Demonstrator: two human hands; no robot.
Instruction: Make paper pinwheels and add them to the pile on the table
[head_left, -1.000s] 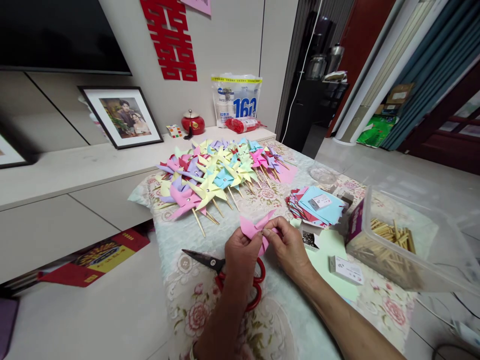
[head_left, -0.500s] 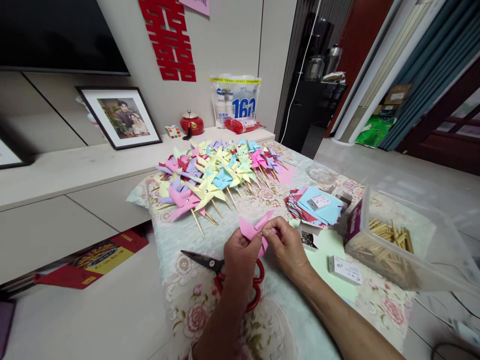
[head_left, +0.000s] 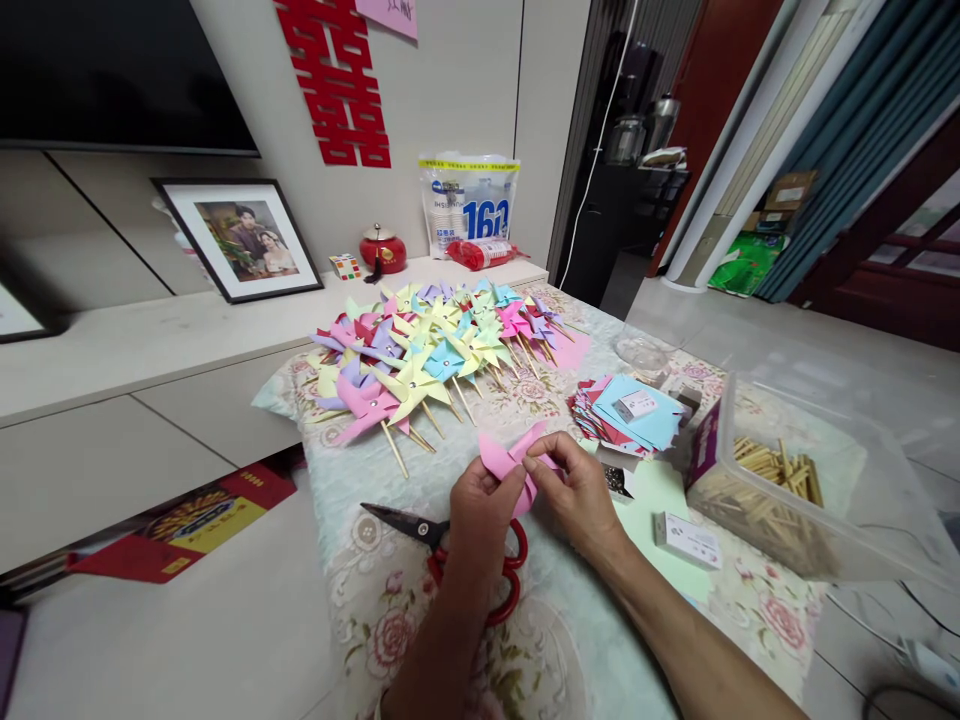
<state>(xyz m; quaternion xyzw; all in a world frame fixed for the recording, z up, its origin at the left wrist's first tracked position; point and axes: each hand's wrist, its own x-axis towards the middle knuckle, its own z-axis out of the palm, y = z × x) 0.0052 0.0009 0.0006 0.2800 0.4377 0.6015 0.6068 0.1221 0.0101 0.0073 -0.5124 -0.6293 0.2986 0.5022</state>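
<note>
Left hand [head_left: 480, 503] and right hand [head_left: 575, 492] pinch one folded pink paper [head_left: 496, 456] between them.
The right one presses near its middle. Scissors [head_left: 422, 531] lie under the left wrist, paper pinwheels [head_left: 442, 338] beyond both hands, a box [head_left: 705, 446] of sticks [head_left: 781, 470] to the right hand's right.

A pink paper pinwheel [head_left: 495, 455], blades folded toward its centre, is pinched upright-tilted between both hands [head_left: 482, 500].
</note>
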